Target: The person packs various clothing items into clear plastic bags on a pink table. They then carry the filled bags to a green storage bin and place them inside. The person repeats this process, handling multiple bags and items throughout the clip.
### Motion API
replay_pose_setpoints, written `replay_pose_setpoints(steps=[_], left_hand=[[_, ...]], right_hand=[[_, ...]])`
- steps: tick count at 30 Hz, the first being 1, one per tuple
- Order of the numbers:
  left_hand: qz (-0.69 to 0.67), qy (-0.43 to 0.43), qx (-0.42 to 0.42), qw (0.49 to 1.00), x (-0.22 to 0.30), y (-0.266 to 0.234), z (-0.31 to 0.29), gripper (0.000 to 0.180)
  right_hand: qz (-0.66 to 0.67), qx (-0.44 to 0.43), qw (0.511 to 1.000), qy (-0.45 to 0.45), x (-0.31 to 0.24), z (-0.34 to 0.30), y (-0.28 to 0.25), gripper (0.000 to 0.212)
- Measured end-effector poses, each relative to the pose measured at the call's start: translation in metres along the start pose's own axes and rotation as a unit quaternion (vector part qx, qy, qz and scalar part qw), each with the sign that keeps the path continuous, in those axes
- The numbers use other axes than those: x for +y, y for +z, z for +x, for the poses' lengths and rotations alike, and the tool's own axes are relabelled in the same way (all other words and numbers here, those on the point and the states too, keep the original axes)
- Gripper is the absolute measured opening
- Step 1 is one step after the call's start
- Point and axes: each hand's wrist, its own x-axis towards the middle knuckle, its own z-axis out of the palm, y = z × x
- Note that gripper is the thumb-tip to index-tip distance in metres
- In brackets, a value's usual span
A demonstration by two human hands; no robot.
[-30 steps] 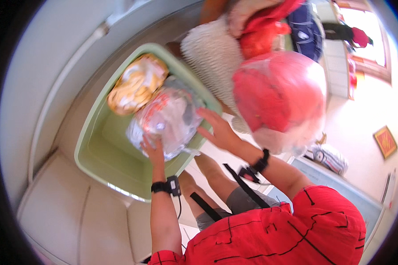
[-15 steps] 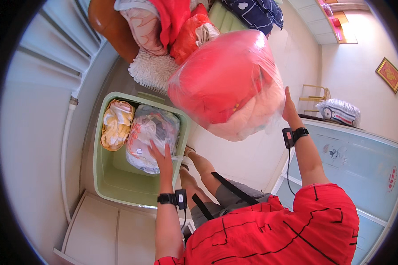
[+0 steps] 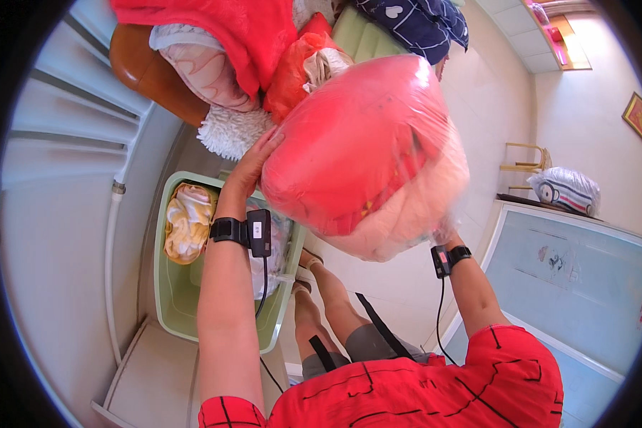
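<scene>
A large clear plastic bag (image 3: pixel 357 143) stuffed with red and pale pink bedding is held up in front of me. My left hand (image 3: pixel 255 162) presses its stretched fingers and palm against the bag's left side. At the lower right corner my right hand (image 3: pixel 447 234) grips gathered plastic; the bag hides most of its fingers. Below my left forearm stands a green plastic tub (image 3: pixel 170 303). Inside it lie a yellow and white folded cloth bundle (image 3: pixel 190 221) and another clear bag (image 3: pixel 264 274) of fabric, partly covered by my arm.
Behind the bag are a red blanket (image 3: pixel 214 32), a shaggy white cushion (image 3: pixel 232 133), a brown chair (image 3: pixel 150 68) and a navy quilt (image 3: pixel 414 28). A white pipe (image 3: pixel 114 264) runs along the left wall. On a glass-fronted cabinet (image 3: pixel 549 264) at right sits a wrapped bundle (image 3: pixel 567 191).
My left hand has left the bag in the tub and moved up to the red bag's left side. My right hand has shifted down to its lower right corner.
</scene>
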Motion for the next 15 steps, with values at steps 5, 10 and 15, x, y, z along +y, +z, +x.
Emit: replay_pose_setpoints(steps=[5,10,15], left_hand=[[-0.054,0.029,0.025,0.998,-0.044,0.015,-0.054,0.057],[-0.017,0.079,0.094,0.992,-0.097,0.06,-0.165,0.05],[-0.113,0.03,0.196,0.974,-0.174,0.078,-0.298,0.053]], right_hand=[[-0.086,-0.001,0.994,-0.065,-0.007,-0.033,0.001,0.048],[-0.188,-0.032,0.974,-0.12,-0.019,-0.1,0.009,0.044],[-0.272,-0.12,0.946,-0.129,-0.011,-0.151,0.034,0.041]])
